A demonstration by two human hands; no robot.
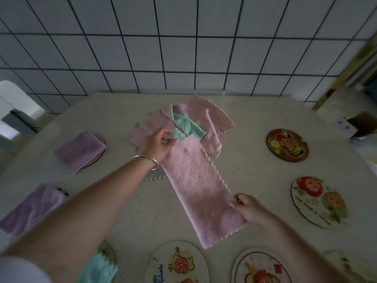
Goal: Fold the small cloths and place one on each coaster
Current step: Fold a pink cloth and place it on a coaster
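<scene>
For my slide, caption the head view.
Both hands, left hand and right hand, stretch a pink cloth between picture coasters.

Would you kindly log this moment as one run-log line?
long folded pink cloth | left hand pinches far end | right hand pinches near end | purple folded cloths cover two coasters

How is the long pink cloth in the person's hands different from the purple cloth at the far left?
The pink cloth is a long strip, gripped by the left hand and right hand; the purple cloth is a compact fold, untouched. Pink lies on the table; purple sits on a coaster. Both look fleecy.
</scene>
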